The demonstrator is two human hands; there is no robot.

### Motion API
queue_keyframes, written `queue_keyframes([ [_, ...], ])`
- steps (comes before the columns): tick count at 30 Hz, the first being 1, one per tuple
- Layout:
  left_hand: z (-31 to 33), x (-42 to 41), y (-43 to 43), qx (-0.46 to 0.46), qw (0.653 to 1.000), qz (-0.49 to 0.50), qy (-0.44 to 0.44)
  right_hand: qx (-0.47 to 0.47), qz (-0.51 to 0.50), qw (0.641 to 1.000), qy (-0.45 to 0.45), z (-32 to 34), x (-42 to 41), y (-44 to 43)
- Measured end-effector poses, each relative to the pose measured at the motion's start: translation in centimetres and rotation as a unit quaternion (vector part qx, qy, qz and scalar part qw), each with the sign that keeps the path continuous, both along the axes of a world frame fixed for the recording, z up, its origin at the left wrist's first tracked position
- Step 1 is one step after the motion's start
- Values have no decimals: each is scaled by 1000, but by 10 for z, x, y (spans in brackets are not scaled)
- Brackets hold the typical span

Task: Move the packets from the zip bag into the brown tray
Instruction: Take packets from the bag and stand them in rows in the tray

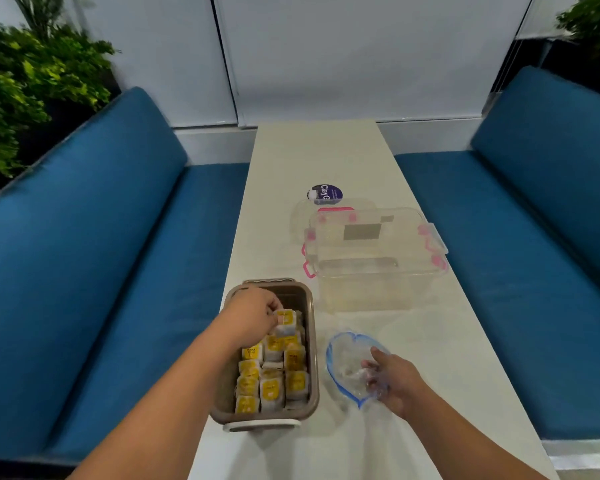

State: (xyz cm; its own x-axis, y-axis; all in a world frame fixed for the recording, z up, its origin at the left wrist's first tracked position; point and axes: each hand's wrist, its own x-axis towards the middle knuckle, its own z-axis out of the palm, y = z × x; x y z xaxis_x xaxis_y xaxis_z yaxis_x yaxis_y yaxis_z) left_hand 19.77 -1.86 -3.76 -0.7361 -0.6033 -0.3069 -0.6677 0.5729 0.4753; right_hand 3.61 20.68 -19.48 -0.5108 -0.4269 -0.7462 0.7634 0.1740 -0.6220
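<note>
At lower centre, the left hand point(253, 315) pinches a yellow-labelled packet point(286, 322) over the far end of the brown tray point(314, 362). It would best slot in upright against the standing rows. Right of the tray, the right hand point(395, 379) grips the zip bag point(343, 355) on the table.

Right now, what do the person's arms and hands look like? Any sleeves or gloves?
The left forearm and right forearm are bare, no sleeves showing. The left hand and right hand wear no gloves; I see no watch or rings.

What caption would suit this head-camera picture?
Left hand pinches a yellow packet in the brown tray; right hand grips the clear zip bag.
</note>
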Motion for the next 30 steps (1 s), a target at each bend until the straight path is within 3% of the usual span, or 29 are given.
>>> queue_keyframes([
  [8,-51,-3,-3,-74,977,-55,-191,-1,26,999,18,-1,-2,6],
  [17,-65,-10,-6,-70,949,-88,-295,-19,21,999,26,-4,0,12],
  [22,-65,-12,-7,-67,948,-84,-301,-28,9,999,19,-8,0,13],
  [30,-20,-14,-2,-69,990,-29,-123,-50,52,997,28,-2,2,14],
])
